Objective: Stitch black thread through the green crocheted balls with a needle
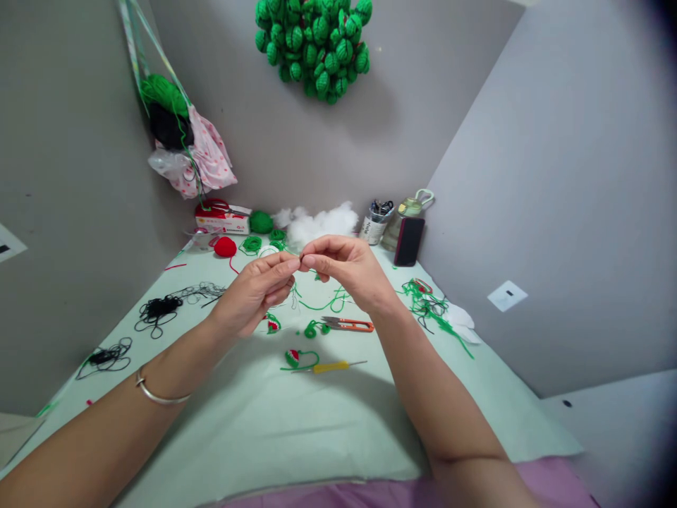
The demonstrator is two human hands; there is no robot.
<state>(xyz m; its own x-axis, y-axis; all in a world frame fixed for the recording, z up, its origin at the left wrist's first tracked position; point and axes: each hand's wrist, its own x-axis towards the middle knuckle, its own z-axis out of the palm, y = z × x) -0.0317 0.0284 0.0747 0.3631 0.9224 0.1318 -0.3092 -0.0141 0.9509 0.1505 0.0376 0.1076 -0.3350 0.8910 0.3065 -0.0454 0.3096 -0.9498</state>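
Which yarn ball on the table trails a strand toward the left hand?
The red ball, in front of the box; the green ball beside that box shows none.

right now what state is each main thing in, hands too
left hand, raised, fingertips pinched
right hand, raised, fingertips pinched, meeting the left's
thread snips, lying flat, blades seemingly apart
yellow-handled crochet hook, lying flat
smartphone, propped upright, screen dark
red yarn ball, wound, tail loose
black yarn, loose, tangled
white stuffing, fluffed, heaped
drinking bottle, upright
pink polka-dot bag, hanging
green crocheted cluster, hanging
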